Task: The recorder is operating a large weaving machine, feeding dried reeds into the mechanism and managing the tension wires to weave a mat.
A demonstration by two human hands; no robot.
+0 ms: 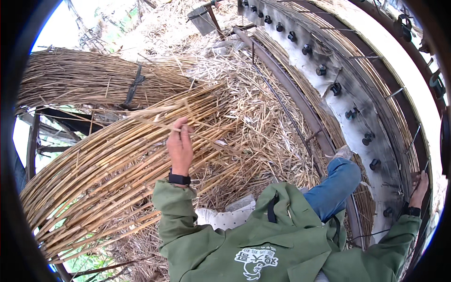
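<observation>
My left hand [180,146] is raised over a spread of yellow-brown reeds [108,155], its fingers pinched on a thin dry reed stalk [206,138], which is partly blurred. The loose reeds fan out at the left, their ends reaching toward the middle. At the far right, my right hand [418,190] lies against the dark metal rail [394,84] of a long frame, with its fingers stretched along it. Part of that hand is hard to make out near the picture's rim.
A reed bundle [84,77] tied with a dark band [135,84] lies at the upper left. Chaff and broken stalks [268,122] cover the ground. A rusty pipe [291,89] runs beside a pale board with a row of black knobs [335,89]. A blue-trousered leg [336,185] extends toward the pipe.
</observation>
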